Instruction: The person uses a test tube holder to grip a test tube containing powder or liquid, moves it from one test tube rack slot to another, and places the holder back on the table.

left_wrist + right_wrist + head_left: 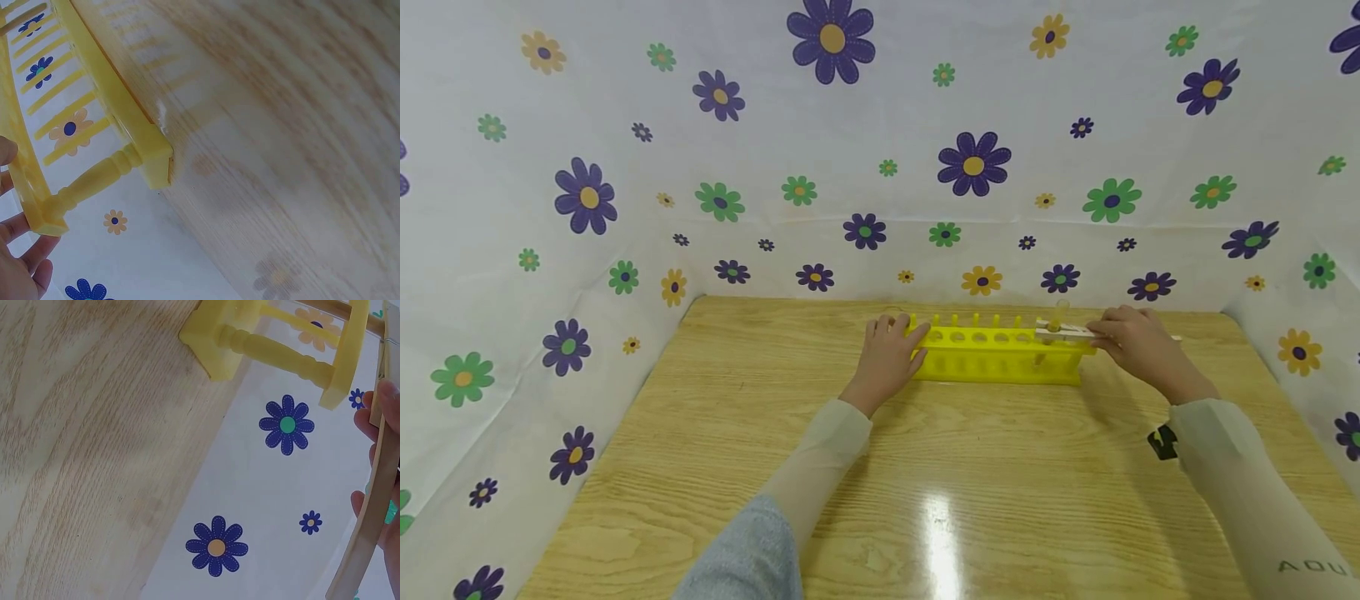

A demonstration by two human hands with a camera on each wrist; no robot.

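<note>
A yellow test tube rack (992, 367) stands lengthwise at the back of the table, with a row of round holes and upright pegs. My left hand (887, 354) grips its left end; in the left wrist view the fingers (39, 253) curl about the top corner of the rack (112, 94). At the other end, my right hand (1138, 346) holds a wooden test tube clamp (1075, 332). Between the clamp's jaws is a glass test tube (1060, 315), its lower part down inside the rack. The right wrist view shows the clamp's handle (362, 544) in the fingers.
Behind the rack rises a white flower-printed cloth (880, 167), which also closes both sides. The wood-grain table (700, 467) stretches in front. A small black piece (1162, 442) shows beside the right sleeve. Something clear with a curved rim (892, 309) is mostly hidden behind the left hand.
</note>
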